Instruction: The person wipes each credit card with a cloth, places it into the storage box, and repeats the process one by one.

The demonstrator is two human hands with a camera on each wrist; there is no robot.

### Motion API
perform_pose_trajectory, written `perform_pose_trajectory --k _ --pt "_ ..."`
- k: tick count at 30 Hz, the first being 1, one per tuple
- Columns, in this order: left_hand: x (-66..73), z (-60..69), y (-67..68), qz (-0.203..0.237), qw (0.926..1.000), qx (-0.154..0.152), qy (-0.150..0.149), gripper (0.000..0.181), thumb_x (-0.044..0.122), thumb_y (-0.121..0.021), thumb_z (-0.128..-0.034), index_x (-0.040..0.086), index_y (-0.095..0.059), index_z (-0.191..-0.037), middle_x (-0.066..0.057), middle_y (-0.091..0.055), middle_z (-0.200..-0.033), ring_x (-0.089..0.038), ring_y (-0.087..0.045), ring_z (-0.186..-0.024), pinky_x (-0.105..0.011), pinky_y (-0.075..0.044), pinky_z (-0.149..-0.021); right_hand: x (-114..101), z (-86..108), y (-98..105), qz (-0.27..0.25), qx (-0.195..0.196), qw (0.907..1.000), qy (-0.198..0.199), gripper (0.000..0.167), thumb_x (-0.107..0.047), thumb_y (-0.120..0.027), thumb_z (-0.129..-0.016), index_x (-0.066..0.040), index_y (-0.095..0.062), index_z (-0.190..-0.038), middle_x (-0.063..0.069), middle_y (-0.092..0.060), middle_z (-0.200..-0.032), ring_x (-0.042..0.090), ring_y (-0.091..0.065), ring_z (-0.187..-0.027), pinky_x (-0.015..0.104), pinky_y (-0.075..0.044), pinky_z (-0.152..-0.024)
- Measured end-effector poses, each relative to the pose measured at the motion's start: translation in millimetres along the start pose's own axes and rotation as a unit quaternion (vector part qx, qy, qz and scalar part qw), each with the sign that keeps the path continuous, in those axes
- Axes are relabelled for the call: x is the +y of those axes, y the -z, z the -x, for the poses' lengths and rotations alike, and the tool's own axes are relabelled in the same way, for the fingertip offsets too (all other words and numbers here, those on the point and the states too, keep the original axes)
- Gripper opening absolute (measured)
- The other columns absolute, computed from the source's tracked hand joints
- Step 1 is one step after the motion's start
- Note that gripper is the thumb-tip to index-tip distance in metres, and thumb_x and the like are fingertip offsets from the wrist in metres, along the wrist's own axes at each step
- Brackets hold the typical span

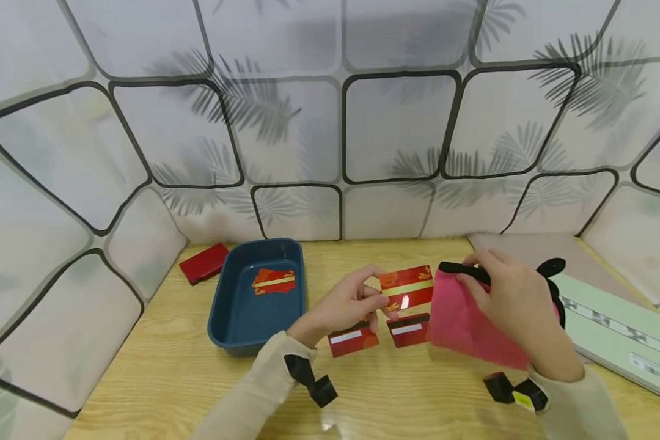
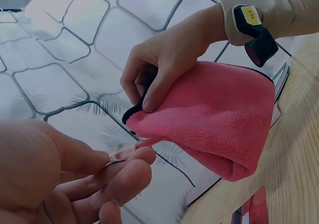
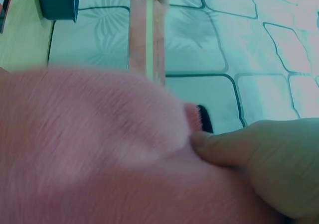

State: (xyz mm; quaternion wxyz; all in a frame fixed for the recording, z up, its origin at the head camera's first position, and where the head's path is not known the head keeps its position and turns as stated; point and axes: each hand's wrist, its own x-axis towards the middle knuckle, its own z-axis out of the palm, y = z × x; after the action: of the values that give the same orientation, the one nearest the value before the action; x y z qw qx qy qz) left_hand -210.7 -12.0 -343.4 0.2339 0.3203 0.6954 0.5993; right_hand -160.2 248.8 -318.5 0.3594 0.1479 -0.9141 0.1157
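My left hand pinches a red card with a gold stripe by its left edge. In the left wrist view, the card lies between thumb and fingertips and is seen nearly edge-on, its far end at the pink cloth. My right hand grips the black edging of a folded pink plush cloth, thumb on the near side. Two red cards, a left one and a right one, lie on the table beneath the held card, each with a dark stripe and a white strip.
A dark blue plastic basin stands to the left, with several red-and-gold cards inside. Behind its left side lies a dark red flat item. At the right, a pale green flat box overlaps a greyish mat.
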Motion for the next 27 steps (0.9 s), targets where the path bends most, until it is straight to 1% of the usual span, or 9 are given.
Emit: perform_pose_trajectory --k 4,7,9,12,16,20,23,26,27 --pt "1.8 -1.7 -0.2 0.013 0.9994 0.031 0.014 0.038 0.002 -0.049 -0.0985 0.002 -0.036 -0.134 -0.03 -0.069 -0.095 -0.015 -0.062 -0.05 -0.032 -0.057 -0.066 5 -0.9 3 0.014 -0.02 0.9997 -0.007 0.025 -0.014 -0.082 -0.07 -0.011 -0.062 -0.085 0.005 -0.059 -0.073 0.021 -0.044 -0.045 0.031 -0.028 -0.039" --pt "4.7 -2.3 0.4 -0.005 0.9986 0.05 0.018 0.039 0.003 -0.049 -0.0987 0.001 -0.036 -0.135 -0.028 -0.07 -0.094 -0.017 -0.063 -0.051 -0.03 -0.056 -0.065 8 -1.7 7 0.006 -0.064 0.9977 -0.02 0.019 -0.015 -0.081 -0.072 -0.013 -0.064 -0.081 0.003 -0.062 -0.075 0.022 -0.053 -0.053 0.034 -0.036 -0.043" --pt "6.9 -2.7 0.9 -0.017 0.9981 0.057 0.016 0.037 0.003 -0.049 -0.0989 0.0 -0.036 -0.134 -0.027 -0.07 -0.094 -0.015 -0.062 -0.05 -0.026 -0.052 -0.06 10 -2.7 12 -0.012 -0.102 0.9944 -0.028 0.015 -0.016 -0.08 -0.074 -0.015 -0.067 -0.081 0.001 -0.065 -0.076 0.021 -0.056 -0.06 0.036 -0.042 -0.049" --pt "8.4 -3.3 1.7 -0.033 0.9976 0.061 0.01 0.036 0.004 -0.049 -0.0992 0.0 -0.036 -0.133 -0.026 -0.07 -0.094 -0.013 -0.062 -0.05 -0.023 -0.042 -0.051 11 -3.1 16 -0.055 -0.128 0.9901 -0.012 0.012 -0.015 -0.08 -0.075 -0.017 -0.07 -0.081 -0.005 -0.067 -0.075 0.015 -0.059 -0.067 0.035 -0.047 -0.059" --pt "6.6 -1.6 1.2 -0.039 0.9974 0.059 0.018 0.038 0.004 -0.049 -0.0989 0.001 -0.035 -0.134 -0.028 -0.069 -0.095 -0.014 -0.062 -0.053 -0.022 -0.038 -0.05 4 -0.6 16 -0.114 -0.135 0.9835 0.037 0.014 -0.01 -0.079 -0.074 -0.019 -0.071 -0.08 -0.012 -0.067 -0.076 0.003 -0.056 -0.067 0.027 -0.049 -0.06" --pt "1.9 0.7 0.5 -0.041 0.9975 0.054 0.021 0.039 0.002 -0.05 -0.0984 0.002 -0.035 -0.135 -0.027 -0.069 -0.094 -0.019 -0.063 -0.056 -0.021 -0.034 -0.047 -7 0.6 11 -0.149 -0.159 0.9744 0.056 0.015 -0.009 -0.077 -0.077 -0.02 -0.07 -0.083 -0.016 -0.066 -0.08 -0.001 -0.055 -0.07 0.024 -0.051 -0.062" --pt "-0.5 0.7 0.2 -0.042 0.9978 0.049 0.014 0.041 0.001 -0.05 -0.0979 0.003 -0.035 -0.136 -0.025 -0.07 -0.091 -0.019 -0.063 -0.056 -0.021 -0.038 -0.048 -14 0.5 8 -0.152 -0.156 0.9739 0.062 0.016 -0.01 -0.077 -0.078 -0.022 -0.069 -0.085 -0.016 -0.065 -0.081 -0.001 -0.055 -0.072 0.024 -0.052 -0.063" --pt "-1.6 0.4 -0.2 -0.045 0.9981 0.04 0.01 0.042 0.0 -0.051 -0.0973 0.004 -0.036 -0.137 -0.025 -0.07 -0.089 -0.018 -0.062 -0.055 -0.022 -0.045 -0.053 -20 0.3 5 -0.157 -0.134 0.9755 0.076 0.018 -0.009 -0.078 -0.077 -0.021 -0.069 -0.087 -0.016 -0.065 -0.082 -0.002 -0.055 -0.072 0.023 -0.052 -0.063" --pt "-1.6 0.5 -0.4 -0.047 0.9981 0.039 0.01 0.043 0.0 -0.051 -0.0972 0.004 -0.036 -0.137 -0.025 -0.069 -0.088 -0.021 -0.063 -0.055 -0.022 -0.047 -0.055 -22 0.2 3 -0.159 -0.124 0.9759 0.082 0.019 -0.008 -0.078 -0.077 -0.021 -0.069 -0.088 -0.015 -0.065 -0.083 -0.002 -0.055 -0.073 0.023 -0.052 -0.063"
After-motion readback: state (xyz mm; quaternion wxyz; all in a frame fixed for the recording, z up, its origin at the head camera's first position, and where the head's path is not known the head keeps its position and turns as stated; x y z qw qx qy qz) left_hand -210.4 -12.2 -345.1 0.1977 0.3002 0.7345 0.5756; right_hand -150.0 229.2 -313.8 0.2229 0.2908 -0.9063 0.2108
